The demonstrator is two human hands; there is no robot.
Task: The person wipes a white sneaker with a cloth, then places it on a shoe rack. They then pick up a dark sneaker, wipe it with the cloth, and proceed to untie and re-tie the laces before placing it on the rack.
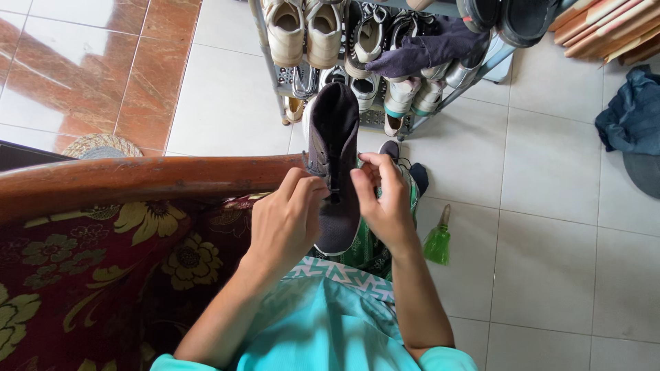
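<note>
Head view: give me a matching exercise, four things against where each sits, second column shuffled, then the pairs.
Things:
1. dark shoe
2. green bottle
3. blue cloth
4. cream shoes

Places:
A. lying on the floor tiles right of the person's knees
B. top of the shoe rack
C. between the left hand and right hand
D. heaped on the floor at the right edge

Pairs: 1-C, 2-A, 3-D, 4-B

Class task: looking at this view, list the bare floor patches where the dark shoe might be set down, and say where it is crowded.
Bare tiles lie left of the shoe rack, above the wooden armrest. More lie right of the green bottle, below the blue cloth. The rack is packed, and both hands crowd the dark shoe.
</note>
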